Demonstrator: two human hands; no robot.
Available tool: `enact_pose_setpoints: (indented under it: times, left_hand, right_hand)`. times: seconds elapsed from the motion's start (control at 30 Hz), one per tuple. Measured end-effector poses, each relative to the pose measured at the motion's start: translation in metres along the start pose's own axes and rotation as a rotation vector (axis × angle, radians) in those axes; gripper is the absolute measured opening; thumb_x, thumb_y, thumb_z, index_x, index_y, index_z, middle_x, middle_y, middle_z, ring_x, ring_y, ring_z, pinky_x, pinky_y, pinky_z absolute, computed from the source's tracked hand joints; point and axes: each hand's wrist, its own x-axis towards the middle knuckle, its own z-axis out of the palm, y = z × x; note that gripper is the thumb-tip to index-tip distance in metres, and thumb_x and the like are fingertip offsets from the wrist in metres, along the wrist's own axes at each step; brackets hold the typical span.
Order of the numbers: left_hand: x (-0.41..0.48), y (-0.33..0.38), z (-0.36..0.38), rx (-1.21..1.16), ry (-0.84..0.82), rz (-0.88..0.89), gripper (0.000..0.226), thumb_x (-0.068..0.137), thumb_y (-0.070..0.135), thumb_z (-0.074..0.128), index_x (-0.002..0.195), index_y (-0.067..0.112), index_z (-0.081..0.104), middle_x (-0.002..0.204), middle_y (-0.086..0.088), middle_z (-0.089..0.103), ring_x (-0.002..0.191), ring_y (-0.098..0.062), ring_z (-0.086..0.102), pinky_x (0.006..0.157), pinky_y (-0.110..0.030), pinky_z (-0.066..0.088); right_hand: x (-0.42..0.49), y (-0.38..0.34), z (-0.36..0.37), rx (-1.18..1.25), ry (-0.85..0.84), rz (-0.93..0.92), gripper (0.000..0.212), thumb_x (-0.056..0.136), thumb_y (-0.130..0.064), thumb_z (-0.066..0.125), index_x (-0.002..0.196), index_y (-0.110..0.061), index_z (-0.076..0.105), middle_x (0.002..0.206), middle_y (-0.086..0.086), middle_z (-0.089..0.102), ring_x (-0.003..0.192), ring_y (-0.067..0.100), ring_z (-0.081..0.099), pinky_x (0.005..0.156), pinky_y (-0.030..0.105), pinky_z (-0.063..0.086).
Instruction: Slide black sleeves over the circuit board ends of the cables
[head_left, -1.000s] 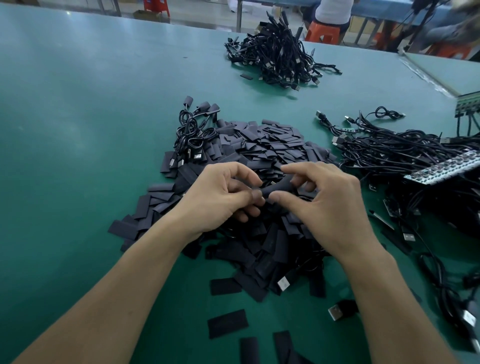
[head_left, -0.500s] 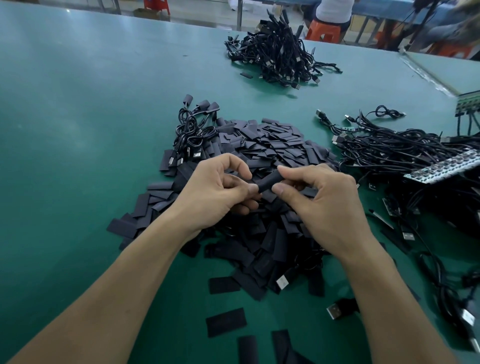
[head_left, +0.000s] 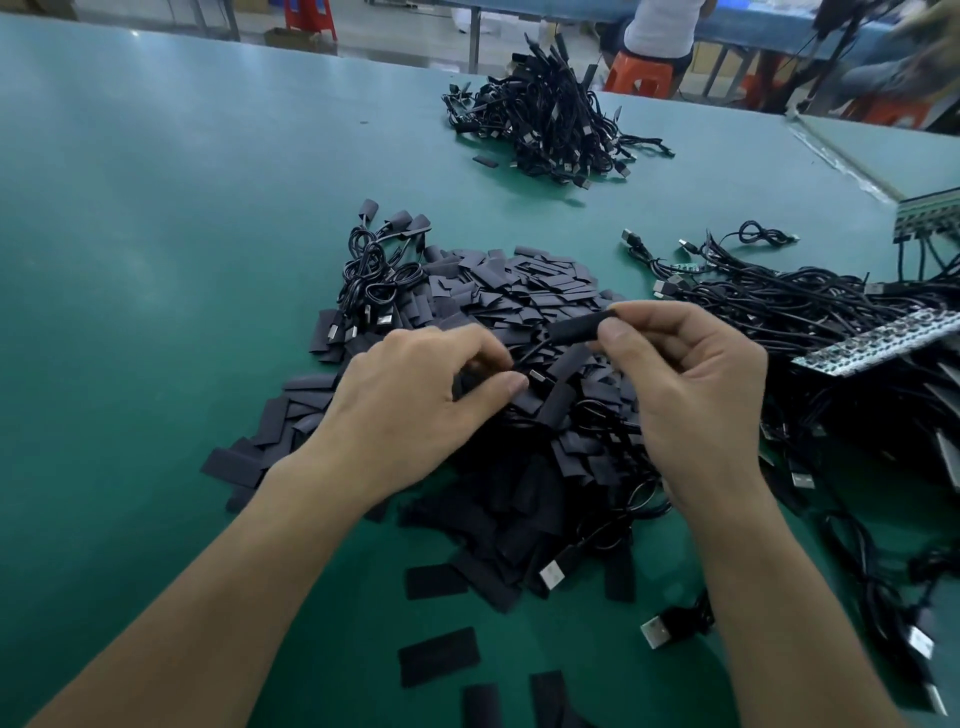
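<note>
**Two hands fitting a black sleeve onto a cable end**

A short black tube sleeve of soft, matte material (head_left: 579, 328) is held just above the middle of the table. The thumb and forefinger of the right hand (head_left: 691, 384) pinch its right end, and the other fingers curl loosely below. A thin black cable (head_left: 530, 353) leaves the sleeve's left end and runs down to the left hand (head_left: 415, 400), whose thumb and bent forefinger close on it — that hand's other fingers are hidden. Whether the circuit board is fully inside the sleeve cannot be seen.

The sleeve looks very light and limp, likely to flatten if squeezed hard, so a gentle pinch on its edges should keep the mouth open. The cable is floppy and best held close to its stiff board end.

Under both hands lies a large heap of flat black sleeves (head_left: 519, 301) on the green table (head_left: 156, 260). To the right sit a tangle of black cables with USB plugs (head_left: 805, 312) and a pale strip of circuit boards (head_left: 883, 338). Farther off lies a second bundle of black cables (head_left: 545, 130).
</note>
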Motion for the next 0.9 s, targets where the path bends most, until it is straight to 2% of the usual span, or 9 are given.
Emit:
enact_pose_setpoints:
  times: [0.17, 0.3, 0.37, 0.43, 0.5, 0.6, 0.67, 0.77, 0.9]
  left_hand:
    - [0.009, 0.000, 0.002, -0.038, -0.028, -0.020, 0.035, 0.101, 0.046, 0.047, 0.074, 0.025, 0.053, 0.054, 0.008, 0.047, 0.053, -0.014, 0.046, 0.056, -0.035, 0.041]
    - [0.037, -0.001, -0.007, 0.019, 0.259, -0.179, 0.041, 0.104, 0.038, 0.046, 0.065, 0.026, 0.040, 0.054, 0.010, 0.042, 0.052, -0.015, 0.043, 0.054, -0.034, 0.031]
    - [0.060, -0.014, -0.017, 0.064, 0.349, -0.316, 0.041, 0.104, 0.040, 0.043, 0.068, 0.022, 0.048, 0.062, 0.000, 0.053, 0.063, -0.029, 0.052, 0.061, -0.039, 0.040]
    - [0.082, -0.030, -0.028, 0.079, 0.353, -0.441, 0.042, 0.103, 0.044, 0.043, 0.084, 0.012, 0.063, 0.082, -0.013, 0.067, 0.083, -0.038, 0.063, 0.078, -0.047, 0.052]
    - [0.098, -0.042, -0.033, 0.114, 0.337, -0.531, 0.043, 0.103, 0.045, 0.043, 0.099, 0.011, 0.069, 0.097, -0.019, 0.069, 0.095, -0.041, 0.064, 0.088, -0.048, 0.052]
    - [0.110, -0.052, -0.033, 0.224, 0.255, -0.614, 0.042, 0.103, 0.047, 0.043, 0.106, 0.013, 0.068, 0.111, -0.021, 0.066, 0.101, -0.044, 0.061, 0.086, -0.047, 0.048]
    - [0.111, -0.051, -0.028, 0.292, 0.242, -0.595, 0.042, 0.103, 0.045, 0.041, 0.115, 0.013, 0.066, 0.117, -0.020, 0.065, 0.107, -0.042, 0.059, 0.088, -0.047, 0.045]
    - [0.101, -0.041, -0.020, 0.447, 0.285, -0.414, 0.036, 0.103, 0.038, 0.043, 0.125, 0.016, 0.062, 0.126, -0.014, 0.062, 0.118, -0.037, 0.054, 0.095, -0.049, 0.041]
    - [0.069, -0.015, -0.002, 0.209, 0.288, -0.175, 0.017, 0.096, 0.027, 0.058, 0.101, 0.020, 0.073, 0.097, -0.002, 0.072, 0.090, -0.023, 0.066, 0.077, -0.036, 0.051]
  right_hand:
    - [0.004, 0.003, -0.004, -0.036, 0.079, 0.046, 0.016, 0.089, -0.008, 0.072, 0.091, -0.024, 0.071, 0.079, -0.011, 0.076, 0.076, 0.009, 0.074, 0.070, 0.016, 0.055]
    - [0.006, 0.007, -0.013, -0.343, 0.223, 0.025, 0.014, 0.093, -0.016, 0.064, 0.096, -0.027, 0.071, 0.071, -0.010, 0.072, 0.062, 0.000, 0.066, 0.055, 0.011, 0.048]
    - [0.007, 0.007, -0.018, -0.535, 0.269, 0.007, 0.016, 0.091, -0.014, 0.059, 0.090, -0.025, 0.070, 0.068, -0.015, 0.066, 0.060, 0.001, 0.062, 0.053, 0.007, 0.041]
    - [0.007, 0.007, -0.021, -0.711, 0.251, 0.071, 0.017, 0.090, -0.015, 0.056, 0.085, -0.025, 0.067, 0.066, -0.013, 0.062, 0.064, 0.010, 0.061, 0.058, 0.020, 0.043]
    - [0.006, 0.008, -0.023, -0.869, 0.165, 0.178, 0.017, 0.091, -0.018, 0.052, 0.087, -0.022, 0.068, 0.069, -0.003, 0.061, 0.071, 0.025, 0.056, 0.067, 0.033, 0.046]
    - [0.005, 0.008, -0.027, -1.041, -0.001, 0.342, 0.022, 0.094, -0.022, 0.047, 0.095, -0.021, 0.069, 0.085, 0.003, 0.060, 0.081, 0.030, 0.052, 0.078, 0.040, 0.047]
    - [0.005, 0.007, -0.029, -1.071, -0.053, 0.439, 0.023, 0.094, -0.026, 0.045, 0.098, -0.022, 0.067, 0.095, 0.004, 0.061, 0.089, 0.031, 0.055, 0.081, 0.041, 0.049]
    - [0.004, 0.004, -0.026, -1.050, -0.108, 0.508, 0.019, 0.094, -0.031, 0.045, 0.092, -0.024, 0.062, 0.078, -0.004, 0.049, 0.074, 0.024, 0.049, 0.070, 0.037, 0.042]
    - [0.004, 0.002, -0.023, -0.987, -0.166, 0.511, 0.018, 0.091, -0.038, 0.047, 0.085, -0.025, 0.059, 0.082, -0.004, 0.054, 0.070, 0.017, 0.048, 0.070, 0.037, 0.042]
